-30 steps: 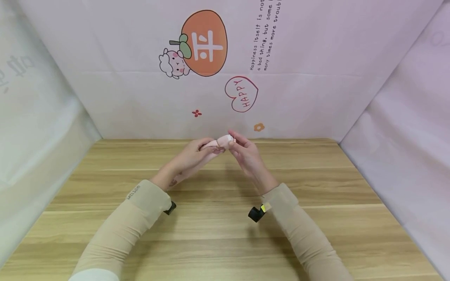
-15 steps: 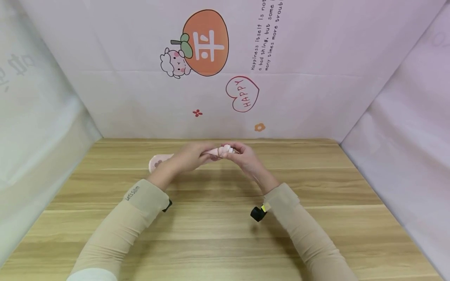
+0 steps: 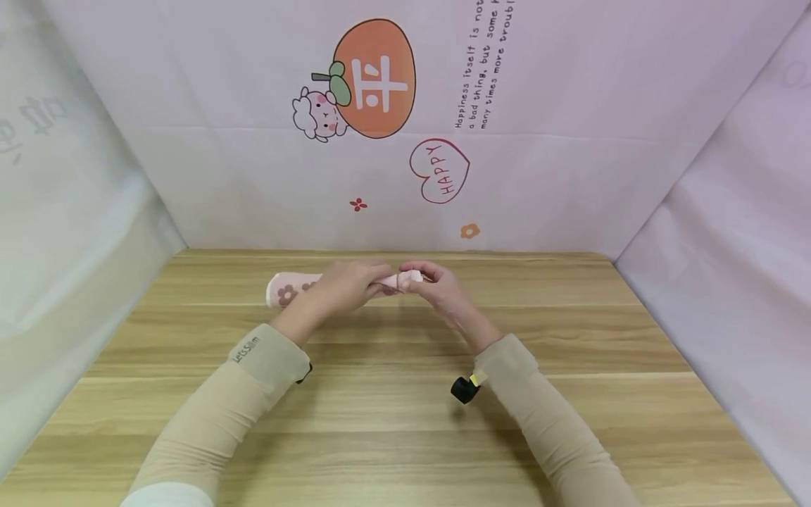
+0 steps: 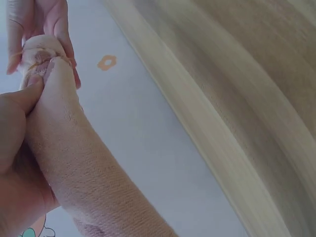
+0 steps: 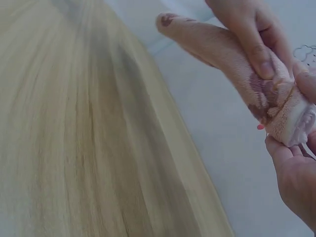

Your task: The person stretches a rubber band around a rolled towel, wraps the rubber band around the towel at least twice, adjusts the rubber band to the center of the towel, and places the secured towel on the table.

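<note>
Band trouble: the thin band (image 3: 398,283) sits close to the 3 o'clock end of the towel roll (image 4: 94,153), so it could probably be popped off by a tug toward 3, and the layers might be let loose.
Bunching: that end looks scrunched; if pressed too hard, it may get lopsided.
Floppy tail: nothing is seen propping the 9 o'clock end, so a sag or twist could be caused by a slack grip.
Left hand: (image 3: 347,287) wrapped fairly snugly round the roll, thumb pressed just beside the band.
Right hand: (image 3: 443,290) part-closed, the banded end pinched between thumb and fingers; whether the band is hooked too can't be told for sure.
Towel whereabouts: over the worktop's (image 3: 393,436) far side, at 9 o'clock from the right hand, poking out at 9 and 3 from the left.
</note>
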Demonstrator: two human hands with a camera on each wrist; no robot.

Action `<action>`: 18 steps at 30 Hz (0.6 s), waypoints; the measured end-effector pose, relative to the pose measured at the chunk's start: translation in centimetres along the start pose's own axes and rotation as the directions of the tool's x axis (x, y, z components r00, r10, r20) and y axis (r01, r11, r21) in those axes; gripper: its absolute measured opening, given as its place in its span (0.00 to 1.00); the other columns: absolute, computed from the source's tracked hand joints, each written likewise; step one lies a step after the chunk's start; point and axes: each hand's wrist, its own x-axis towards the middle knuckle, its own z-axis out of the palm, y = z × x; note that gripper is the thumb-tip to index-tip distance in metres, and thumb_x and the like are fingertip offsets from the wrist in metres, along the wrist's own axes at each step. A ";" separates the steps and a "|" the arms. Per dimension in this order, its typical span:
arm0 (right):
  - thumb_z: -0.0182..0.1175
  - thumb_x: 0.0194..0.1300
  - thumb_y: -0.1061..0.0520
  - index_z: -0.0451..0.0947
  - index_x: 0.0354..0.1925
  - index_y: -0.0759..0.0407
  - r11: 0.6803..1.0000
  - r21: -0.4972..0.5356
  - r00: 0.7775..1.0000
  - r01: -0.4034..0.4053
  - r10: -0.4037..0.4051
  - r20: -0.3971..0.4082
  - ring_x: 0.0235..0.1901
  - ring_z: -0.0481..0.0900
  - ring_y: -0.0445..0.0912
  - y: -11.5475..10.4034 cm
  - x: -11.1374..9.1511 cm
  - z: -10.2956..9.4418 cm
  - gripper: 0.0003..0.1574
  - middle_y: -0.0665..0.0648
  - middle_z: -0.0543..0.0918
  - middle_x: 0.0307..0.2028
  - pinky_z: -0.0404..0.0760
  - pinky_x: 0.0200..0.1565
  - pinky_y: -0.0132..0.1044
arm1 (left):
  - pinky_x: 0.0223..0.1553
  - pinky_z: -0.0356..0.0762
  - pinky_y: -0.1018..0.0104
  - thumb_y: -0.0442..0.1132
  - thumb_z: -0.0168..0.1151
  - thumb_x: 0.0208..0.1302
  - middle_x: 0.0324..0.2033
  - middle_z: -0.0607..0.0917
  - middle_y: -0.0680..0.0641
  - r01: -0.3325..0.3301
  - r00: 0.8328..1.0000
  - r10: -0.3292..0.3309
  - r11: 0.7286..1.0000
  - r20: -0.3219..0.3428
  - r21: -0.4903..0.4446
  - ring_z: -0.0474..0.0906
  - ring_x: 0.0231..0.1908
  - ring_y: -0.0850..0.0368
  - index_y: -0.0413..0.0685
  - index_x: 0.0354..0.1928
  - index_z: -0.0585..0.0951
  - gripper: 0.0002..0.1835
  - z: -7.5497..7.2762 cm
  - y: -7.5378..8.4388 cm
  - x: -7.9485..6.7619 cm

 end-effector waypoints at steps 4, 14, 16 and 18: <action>0.61 0.67 0.71 0.76 0.56 0.73 0.997 -0.078 1.000 -0.015 0.016 0.008 0.46 0.77 0.46 0.0 0.1 0.3 0.19 0.58 0.80 0.49 0.78 0.51 0.36 | 0.40 0.79 0.51 0.41 0.61 0.76 0.43 0.87 0.51 0.013 1.000 -0.014 1.000 -0.018 -0.026 0.82 0.39 0.52 0.52 0.48 0.83 0.05 0.3 0.3 0.0; 0.58 0.69 0.68 0.79 0.43 0.61 0.993 0.071 0.994 -0.093 0.096 -0.042 0.41 0.83 0.43 -0.6 0.5 0.6 0.07 0.53 0.83 0.39 0.80 0.52 0.35 | 0.48 0.79 0.49 0.43 0.59 0.77 0.46 0.88 0.51 0.077 0.996 -0.081 0.991 -0.033 -0.113 0.84 0.44 0.51 0.54 0.53 0.84 0.10 0.4 0.9 0.4; 0.57 0.70 0.68 0.80 0.41 0.59 0.991 0.095 0.993 -0.099 0.104 -0.048 0.40 0.82 0.42 -0.7 0.6 0.7 0.07 0.53 0.83 0.39 0.81 0.48 0.32 | 0.49 0.79 0.49 0.43 0.59 0.77 0.47 0.88 0.51 0.090 0.995 -0.094 0.988 -0.027 -0.127 0.84 0.46 0.51 0.54 0.54 0.84 0.10 0.4 1.0 0.5; 0.57 0.70 0.67 0.80 0.40 0.58 0.989 0.107 0.993 -0.105 0.111 -0.052 0.40 0.82 0.42 -0.7 0.6 0.7 0.07 0.53 0.82 0.40 0.81 0.46 0.32 | 0.49 0.79 0.50 0.44 0.59 0.77 0.47 0.87 0.51 0.101 0.994 -0.105 0.985 -0.021 -0.141 0.83 0.45 0.52 0.54 0.53 0.84 0.10 0.4 1.0 0.4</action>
